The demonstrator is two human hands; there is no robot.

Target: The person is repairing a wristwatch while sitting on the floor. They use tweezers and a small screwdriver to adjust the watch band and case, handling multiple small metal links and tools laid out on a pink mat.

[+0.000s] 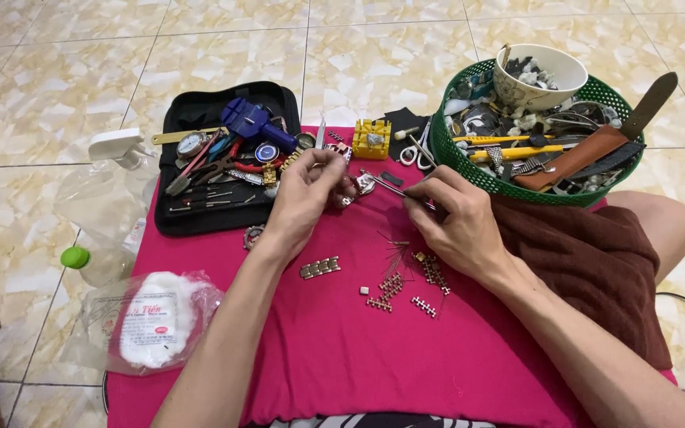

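My left hand [304, 200] is closed on a metal watch with its bracelet [356, 187], held just above the pink cloth [342, 349]. My right hand [455, 220] pinches a thin metal tool [390, 187] whose tip points at the watch. Below the hands, loose bracelet links [320, 268] and several small link pieces and pins [406, 285] lie on the cloth.
A black tool case [176, 218] with pliers, a blue tool and watch parts lies at the left. A yellow block [372, 139] and scissors [415, 152] sit behind. A green basket [469, 176] holds a bowl, straps and tools. Bottles and a bag of cotton [152, 317] stand left.
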